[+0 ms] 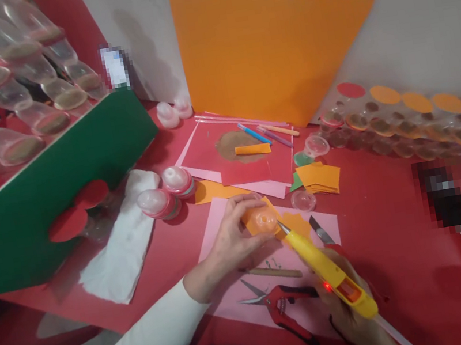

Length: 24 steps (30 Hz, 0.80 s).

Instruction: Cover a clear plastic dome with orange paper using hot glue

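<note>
My left hand [229, 234] is closed around the edge of a small clear plastic lid [263, 221], which lies against a piece of orange paper [267, 204]. My right hand [348, 282] grips a yellow hot glue gun [321, 260] with a red light lit and a glue stick [393, 333] out of its back. The metal nozzle [283, 227] points at the lid's right edge; whether it touches is too fine to tell. Below the hands, on pink paper [228, 298], lie red-handled snips [284, 307] with spread blades and a thin brown stick [275, 272].
A cutter blade [321, 231] lies beside the glue gun. Orange paper squares [319, 177] and another clear lid [304, 200] are beyond. At left are stacked lidded cups [159, 203], a white cloth [124, 247] and a green board [63, 193]. Rows of plastic cups [407, 130] line the right wall.
</note>
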### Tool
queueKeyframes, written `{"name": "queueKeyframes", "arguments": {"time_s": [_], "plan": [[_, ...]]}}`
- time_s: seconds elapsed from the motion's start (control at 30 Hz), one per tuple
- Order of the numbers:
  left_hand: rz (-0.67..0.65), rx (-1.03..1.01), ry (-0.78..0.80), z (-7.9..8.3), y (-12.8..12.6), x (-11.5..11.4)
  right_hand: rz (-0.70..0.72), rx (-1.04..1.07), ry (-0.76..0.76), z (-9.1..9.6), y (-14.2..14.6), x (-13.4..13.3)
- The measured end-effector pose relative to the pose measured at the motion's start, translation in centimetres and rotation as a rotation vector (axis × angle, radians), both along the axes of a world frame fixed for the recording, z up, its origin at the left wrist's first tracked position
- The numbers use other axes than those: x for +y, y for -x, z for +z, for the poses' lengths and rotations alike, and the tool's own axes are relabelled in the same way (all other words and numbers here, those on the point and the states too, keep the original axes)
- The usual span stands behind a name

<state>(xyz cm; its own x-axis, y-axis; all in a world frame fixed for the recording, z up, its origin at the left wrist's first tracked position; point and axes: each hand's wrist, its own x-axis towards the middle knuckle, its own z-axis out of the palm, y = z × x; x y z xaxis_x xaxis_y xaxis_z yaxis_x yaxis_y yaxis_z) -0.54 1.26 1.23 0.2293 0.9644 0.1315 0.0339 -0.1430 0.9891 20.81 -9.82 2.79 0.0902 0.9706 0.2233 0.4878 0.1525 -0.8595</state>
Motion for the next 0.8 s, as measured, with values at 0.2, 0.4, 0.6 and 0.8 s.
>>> {"name": "queueKeyframes", "arguments": {"time_s": [0.2,0.4,0.6,0.8], "plan": [[0.005,0.061,-0.038,0.0,-0.1,-0.3,0.012,-0.046,-0.032,0.4,0.4,0.2],[-0.016,0.089,-0.067,0.4,-0.2,-0.4,0.028,-0.044,-0.054,-0.2,-0.2,0.3],[-0.019,0.103,-0.043,0.6,-0.1,-0.4,0.015,-0.075,-0.020,-0.6,-0.6,0.2],[-0.019,0.126,-0.069,0.3,-0.1,-0.4,0.002,-0.083,-0.042,-0.8,-0.8,0.3]]}}
